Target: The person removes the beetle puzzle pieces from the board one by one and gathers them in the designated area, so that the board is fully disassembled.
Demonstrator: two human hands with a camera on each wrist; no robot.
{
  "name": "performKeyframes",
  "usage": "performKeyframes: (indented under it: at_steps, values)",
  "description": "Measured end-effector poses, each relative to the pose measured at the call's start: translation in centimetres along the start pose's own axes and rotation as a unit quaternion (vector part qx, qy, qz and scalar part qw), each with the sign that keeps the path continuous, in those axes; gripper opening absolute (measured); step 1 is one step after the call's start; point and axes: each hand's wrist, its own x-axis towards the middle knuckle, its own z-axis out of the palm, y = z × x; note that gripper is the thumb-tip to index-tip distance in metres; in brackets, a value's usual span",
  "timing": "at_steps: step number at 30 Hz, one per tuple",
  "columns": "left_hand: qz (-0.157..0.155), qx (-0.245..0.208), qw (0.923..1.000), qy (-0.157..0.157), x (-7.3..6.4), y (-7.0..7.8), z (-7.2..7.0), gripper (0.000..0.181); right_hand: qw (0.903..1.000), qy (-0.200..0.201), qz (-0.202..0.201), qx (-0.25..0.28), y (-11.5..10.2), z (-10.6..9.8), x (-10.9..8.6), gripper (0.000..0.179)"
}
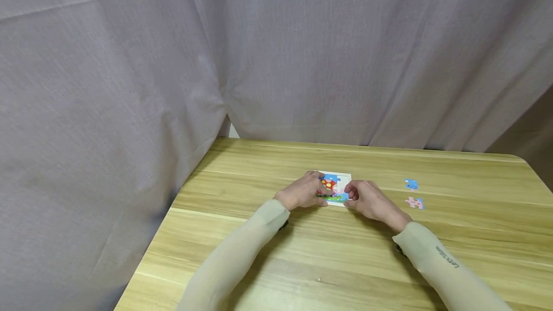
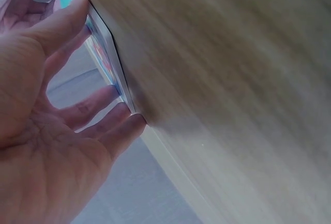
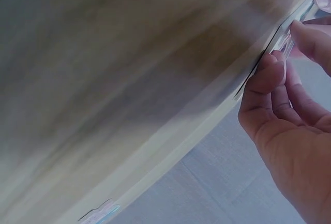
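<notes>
A small framed jigsaw puzzle (image 1: 329, 185) with a white border, red and yellow dots, blue and green lies on the table in the head view. Its upper right part shows bare white. My left hand (image 1: 304, 190) spreads over the left side, thumb at the near edge and fingertips on the frame (image 2: 118, 61) in the left wrist view. At the right side, my right hand (image 1: 369, 199) has its fingers bent and pinches a puzzle piece (image 3: 287, 45), mostly hidden by the fingers. Two loose puzzle pieces lie right of that hand: a blue one (image 1: 411, 184) and a pink one (image 1: 415, 203).
Both hands work on a wood-grain table (image 1: 319, 263). Grey curtains (image 1: 302, 52) hang behind the table and along its left side. The table's far right corner is rounded.
</notes>
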Motion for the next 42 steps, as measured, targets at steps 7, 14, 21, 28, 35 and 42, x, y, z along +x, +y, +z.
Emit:
performKeyframes:
  at_steps: [7, 14, 21, 28, 35, 42]
  values:
    - [-0.007, -0.005, 0.9999, -0.008, 0.0, 0.1, -0.1, 0.046, 0.9998, -0.003, 0.008, 0.018, 0.4, -0.3, -0.5, 0.021]
    - [-0.001, 0.004, 0.9999, -0.011, 0.0, 0.1, 0.0, 0.049, 0.9997, 0.008, 0.004, 0.021, 1.0, -0.8, -1.2, 0.023]
    - [-0.008, 0.021, 0.9997, -0.006, -0.1, 0.0, 0.1, 0.059, 0.9996, 0.021, -0.007, 0.018, 1.5, -1.5, -2.4, 0.024]
    - [-0.039, 0.009, 0.9992, -0.005, 0.0, 0.0, 0.1, 0.069, 0.9994, 0.028, 0.003, 0.021, 2.0, -2.5, -4.2, 0.025]
    - [-0.049, 0.001, 0.9988, -0.009, 0.0, 0.2, 0.0, 0.070, 0.9985, 0.054, 0.003, 0.009, 3.1, -3.3, -6.1, 0.027]
    - [-0.047, 0.000, 0.9989, -0.003, 0.0, 0.1, 0.0, 0.069, 0.9980, 0.063, 0.008, 0.010, 4.4, -4.0, -7.8, 0.023]
